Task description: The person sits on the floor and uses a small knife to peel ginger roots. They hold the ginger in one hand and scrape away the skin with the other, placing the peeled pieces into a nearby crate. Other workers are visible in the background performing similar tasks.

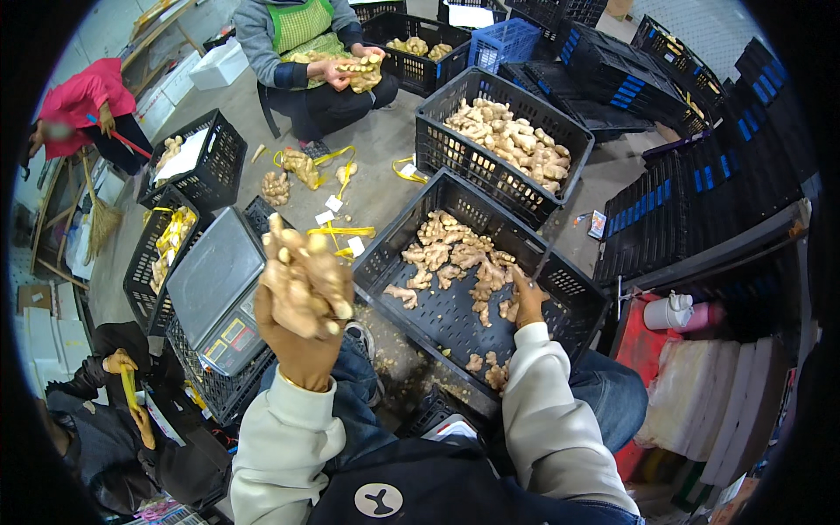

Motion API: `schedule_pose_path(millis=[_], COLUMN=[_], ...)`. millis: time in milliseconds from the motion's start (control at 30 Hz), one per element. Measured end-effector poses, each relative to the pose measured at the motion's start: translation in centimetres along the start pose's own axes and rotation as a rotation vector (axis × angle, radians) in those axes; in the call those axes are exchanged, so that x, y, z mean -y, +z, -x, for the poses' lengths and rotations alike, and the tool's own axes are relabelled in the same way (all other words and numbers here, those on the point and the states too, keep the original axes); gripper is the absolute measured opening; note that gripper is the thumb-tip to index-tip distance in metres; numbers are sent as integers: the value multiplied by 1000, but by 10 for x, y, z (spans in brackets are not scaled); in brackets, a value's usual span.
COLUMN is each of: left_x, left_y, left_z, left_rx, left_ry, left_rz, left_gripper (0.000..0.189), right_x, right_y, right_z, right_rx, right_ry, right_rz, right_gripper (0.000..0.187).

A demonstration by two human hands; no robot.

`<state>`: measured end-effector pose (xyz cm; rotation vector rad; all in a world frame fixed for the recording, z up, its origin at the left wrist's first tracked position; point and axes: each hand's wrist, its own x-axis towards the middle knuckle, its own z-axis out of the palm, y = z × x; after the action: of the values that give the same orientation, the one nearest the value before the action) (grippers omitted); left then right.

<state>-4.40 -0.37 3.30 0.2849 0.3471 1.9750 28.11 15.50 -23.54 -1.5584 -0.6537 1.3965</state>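
Observation:
My left hand is raised beside the electronic scale, holding a large cluster of ginger root, slightly blurred. Inside the black plastic crate before me, my right hand reaches down at the right side, its fingers around the handle of a thin tool, perhaps a knife; its grip is partly hidden. Loose ginger pieces lie across the crate floor beside that hand. A second black crate, heaped with ginger, stands just behind. The scale has a bare metal platform.
A co-worker squats opposite with netted ginger. Other people are at the left edge. Yellow net bags with white tags and ginger lie on the concrete floor. Stacked black crates line the right, near a white lidded container.

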Motion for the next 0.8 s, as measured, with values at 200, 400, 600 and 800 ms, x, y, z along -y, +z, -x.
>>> schedule_pose_path(millis=[200, 400, 600, 800], left_x=[-25, -30, -32, -33], left_y=[-14, -20, -22, -32], left_z=[-2, 2, -8, -23], left_rx=[-20, -35, -111, -114], left_ry=[-28, 28, -12, 127], left_rz=[-76, -182, -145, -291], left_gripper=[57, 69, 102, 71], right_x=[-101, -110, -93, -111], right_y=[-20, 20, 80, 93], right_z=[-42, -72, -122, -133], right_rx=[-41, 194, 373, 271], right_ry=[-28, -495, -366, -531], right_rz=[437, 898, 1383, 1636], right_gripper=[28, 48, 75, 61])
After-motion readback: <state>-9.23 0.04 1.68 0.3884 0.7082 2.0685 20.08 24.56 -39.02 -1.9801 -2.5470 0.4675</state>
